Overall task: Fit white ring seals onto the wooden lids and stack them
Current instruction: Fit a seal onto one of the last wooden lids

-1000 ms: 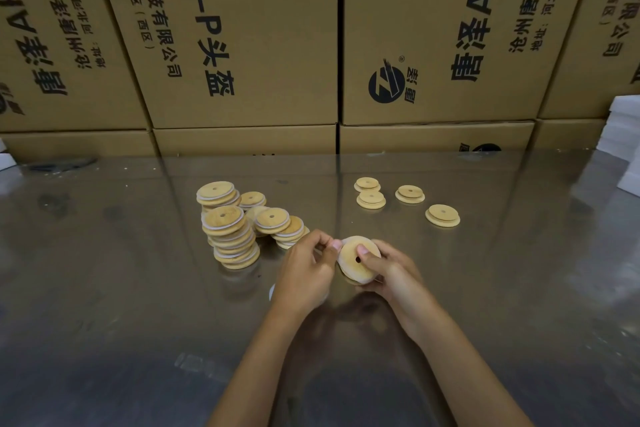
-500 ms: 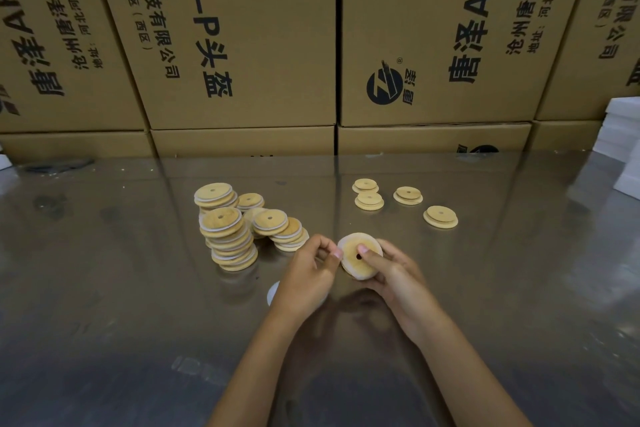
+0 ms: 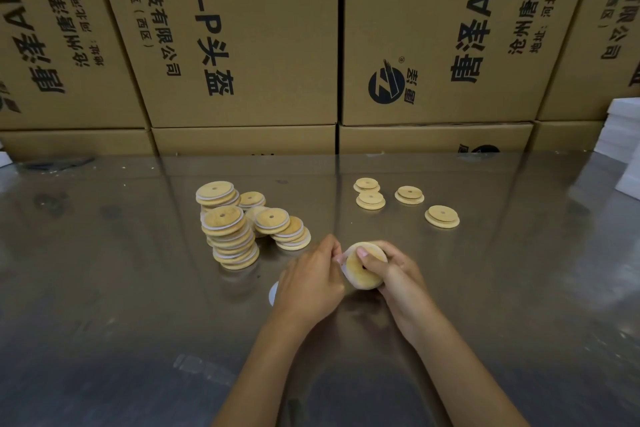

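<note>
My right hand [image 3: 391, 270] grips a round wooden lid [image 3: 360, 276] tilted on edge just above the table, thumb across its face near the centre hole. My left hand [image 3: 311, 282] pinches a white ring seal [image 3: 341, 258] at the lid's left rim. Leaning stacks of sealed lids [image 3: 230, 236] stand to the left, with a lower pile [image 3: 289, 230] beside them. Several bare lids [image 3: 441, 216] lie apart at the back right. A white ring [image 3: 273, 293] peeks out on the table under my left hand.
A wall of printed cardboard boxes [image 3: 242, 45] closes off the far edge of the shiny metal table [image 3: 104, 288]. White foam blocks [image 3: 623, 142] are stacked at the right edge.
The lid has shifted slightly in my hands, and my left fingers have worked along its left rim with the seal. Stacks and loose lids have not moved.
</note>
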Tool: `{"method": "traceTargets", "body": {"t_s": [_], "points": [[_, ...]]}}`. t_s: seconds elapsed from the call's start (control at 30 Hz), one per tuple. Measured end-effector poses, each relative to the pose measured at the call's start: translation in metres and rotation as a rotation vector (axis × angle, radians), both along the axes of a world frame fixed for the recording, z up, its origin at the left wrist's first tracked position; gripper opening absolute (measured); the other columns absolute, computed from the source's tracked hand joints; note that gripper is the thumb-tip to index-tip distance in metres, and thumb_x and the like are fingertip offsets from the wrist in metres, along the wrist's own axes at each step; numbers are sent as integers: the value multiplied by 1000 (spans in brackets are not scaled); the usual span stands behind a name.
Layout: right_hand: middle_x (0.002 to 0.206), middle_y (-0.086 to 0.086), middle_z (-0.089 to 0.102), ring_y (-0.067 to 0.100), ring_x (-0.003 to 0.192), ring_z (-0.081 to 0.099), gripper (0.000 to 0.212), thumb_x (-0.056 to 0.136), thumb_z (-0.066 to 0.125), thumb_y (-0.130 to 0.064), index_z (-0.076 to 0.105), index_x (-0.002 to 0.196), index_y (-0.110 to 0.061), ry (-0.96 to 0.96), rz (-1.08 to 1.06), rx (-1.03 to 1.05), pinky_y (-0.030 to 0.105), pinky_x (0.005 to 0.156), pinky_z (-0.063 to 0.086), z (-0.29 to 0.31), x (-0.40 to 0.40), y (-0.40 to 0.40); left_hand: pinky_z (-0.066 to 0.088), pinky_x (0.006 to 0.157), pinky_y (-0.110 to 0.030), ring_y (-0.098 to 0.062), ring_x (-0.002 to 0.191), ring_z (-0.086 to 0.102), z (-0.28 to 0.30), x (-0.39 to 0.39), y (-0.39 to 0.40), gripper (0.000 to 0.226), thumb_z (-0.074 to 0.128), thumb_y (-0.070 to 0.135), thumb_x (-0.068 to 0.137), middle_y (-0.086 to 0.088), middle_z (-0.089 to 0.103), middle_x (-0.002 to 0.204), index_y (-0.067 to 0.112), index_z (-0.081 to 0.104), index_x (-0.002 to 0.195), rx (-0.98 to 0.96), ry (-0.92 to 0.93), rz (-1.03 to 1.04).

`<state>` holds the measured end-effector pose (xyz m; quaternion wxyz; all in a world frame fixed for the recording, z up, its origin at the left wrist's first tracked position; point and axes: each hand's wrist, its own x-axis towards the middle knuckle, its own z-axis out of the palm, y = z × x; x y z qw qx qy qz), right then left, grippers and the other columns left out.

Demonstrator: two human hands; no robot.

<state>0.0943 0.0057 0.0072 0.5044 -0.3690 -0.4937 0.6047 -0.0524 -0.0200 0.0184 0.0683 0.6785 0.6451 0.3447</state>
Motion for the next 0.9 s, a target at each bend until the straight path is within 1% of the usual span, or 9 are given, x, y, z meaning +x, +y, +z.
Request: {"method": "traceTargets", "body": {"t_s": [0.17,0.23,0.3,0.37,0.43,0.6,0.7,0.77,0.9], "points": [[105,26,71,26,96,66,29,96,58,-15,63,100,13,45,56,-14,37,90,45,1,3,1,28,57,-35,-28,78,56,3,4,-4,1,43,24,87,5,58,78,24,43,89,8,49,-71],[100,29,69,31,97,66,28,97,57,-14,62,102,13,89,43,-43,40,95,46,0,3,4,33,58,-37,-29,79,56,2,5,-3,3,43,21,89,4,59,77,24,44,89,-26,48,-72],[98,29,65,34,99,63,28,98,57,-13,60,109,12,155,7,-106,43,100,44,-1,3,9,40,64,-39,-26,78,55,0,5,-2,8,44,16,90,4,59,76,24,45,88,-71,15,-94],[96,23,64,29,94,61,23,97,58,-13,63,108,7,189,-28,-154,39,94,45,-1,3,11,41,63,-38,-21,72,52,-1,5,-2,12,44,13,90,7,55,70,24,47,86,-89,-50,-127],[94,18,65,24,90,61,16,96,59,-13,66,103,0,203,-54,-186,35,88,45,-1,2,13,38,59,-35,-14,64,47,-2,5,0,15,43,11,90,10,50,64,25,47,84,-101,-124,-147],[93,14,68,20,84,64,15,95,61,-15,69,100,-3,187,-60,-204,33,84,47,1,1,13,34,55,-28,-4,53,43,-7,4,5,16,47,17,94,15,51,58,26,52,82,-141,-322,-152],[95,14,69,23,91,64,21,96,61,-16,68,107,0,155,-31,-179,33,84,47,2,1,11,35,58,-28,-7,53,42,-8,4,8,18,53,17,94,14,52,56,25,55,78,-129,-501,-138],[97,13,69,23,94,64,25,96,62,-17,66,112,2,146,-17,-163,33,85,48,3,1,10,37,62,-32,-11,56,44,-7,3,10,21,54,13,94,11,54,57,24,56,77,-116,-596,-122],[97,10,70,19,91,66,25,95,61,-17,65,114,0,106,38,-126,31,81,50,4,1,7,39,68,-33,-12,58,47,-7,1,14,21,55,8,94,10,56,57,21,58,77,-103,-680,-94]]}}
